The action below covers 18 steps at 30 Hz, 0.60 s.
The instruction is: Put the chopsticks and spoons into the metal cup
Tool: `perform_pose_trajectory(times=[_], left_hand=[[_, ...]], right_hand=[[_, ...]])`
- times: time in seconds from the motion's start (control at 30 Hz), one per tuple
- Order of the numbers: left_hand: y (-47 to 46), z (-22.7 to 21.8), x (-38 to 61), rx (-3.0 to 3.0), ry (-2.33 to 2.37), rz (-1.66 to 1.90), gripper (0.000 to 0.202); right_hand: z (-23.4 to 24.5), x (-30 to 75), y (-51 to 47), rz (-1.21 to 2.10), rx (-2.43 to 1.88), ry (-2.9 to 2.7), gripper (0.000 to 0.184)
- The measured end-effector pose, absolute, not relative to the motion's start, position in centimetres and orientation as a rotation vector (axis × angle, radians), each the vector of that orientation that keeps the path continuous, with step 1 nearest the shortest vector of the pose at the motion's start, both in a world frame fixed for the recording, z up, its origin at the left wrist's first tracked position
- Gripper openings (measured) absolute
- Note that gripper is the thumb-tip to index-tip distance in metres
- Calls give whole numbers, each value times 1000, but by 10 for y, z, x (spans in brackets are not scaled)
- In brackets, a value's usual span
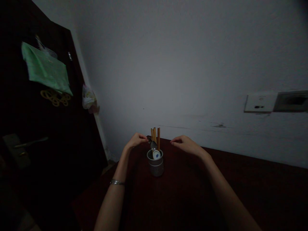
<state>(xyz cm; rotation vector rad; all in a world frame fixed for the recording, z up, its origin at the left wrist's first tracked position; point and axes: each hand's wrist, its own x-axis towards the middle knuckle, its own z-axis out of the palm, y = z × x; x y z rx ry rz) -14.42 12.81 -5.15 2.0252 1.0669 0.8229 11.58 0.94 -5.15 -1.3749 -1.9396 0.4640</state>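
Note:
A grey utensil holder stands upright on the dark red table. In it are several wooden chopsticks, a metal spoon and a white ceramic spoon with a blue mark. My left hand is left of the holder, fingers closed in a pinch beside a dark metal utensil head; what lies between the fingertips is too small to make out. To the right of the chopsticks, my right hand hovers with fingers bent and slightly apart, touching nothing.
The table meets a pale wall behind the holder. On the left is a dark door with a handle and a hanging green cloth. A plastic bag hangs by its frame. A socket plate sits at right.

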Motion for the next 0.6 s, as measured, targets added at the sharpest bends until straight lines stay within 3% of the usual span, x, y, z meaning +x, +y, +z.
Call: perform_pose_trajectory(times=[0.6], left_hand=[[123,-46,-145,2020,1131,890,22]], right_hand=[[-52,116,9,475,-1384,-1963,31]])
